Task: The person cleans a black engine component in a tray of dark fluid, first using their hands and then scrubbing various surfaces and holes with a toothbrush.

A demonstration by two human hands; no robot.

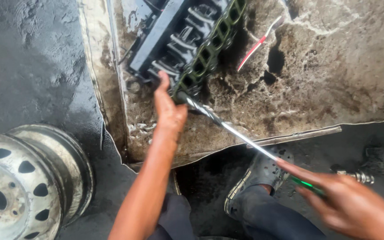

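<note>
**Long screwdriver angled up into a greasy engine part**

A long screwdriver (241, 135) runs on a diagonal, its long axis going from the lower right up to the upper left. Its tip points up-left and meets the lower end of a black engine part (174, 40) that lies on a dirty, oil-stained metal sheet (325, 75), close to the sheet's left edge. The green handle sits low and to the right, beyond the sheet's near edge, over the dark wet floor (32, 66).

The right hand (352, 204) is closed around the green handle, the forefinger stretched out along the shaft toward the tip; the rest of the fingers are blurred by motion, so their exact curl cannot be told. The left hand (169, 106) reaches up from the near side and rests at the lower end of the engine part, just beside the screwdriver's tip. Its fingers lie pressed together and reach up against the part; whether they grip anything cannot be told.

A green-tinted chain (210, 49) runs along the right side of the engine part, following its tilt. A red and white wire (256, 46) lies on the sheet to the right of the chain. A worn steel wheel rim (27, 178) rests on the floor at the lower left, well apart from the hands. A grey perforated clog (263, 171) shows below the sheet's near edge, under the shaft.
</note>
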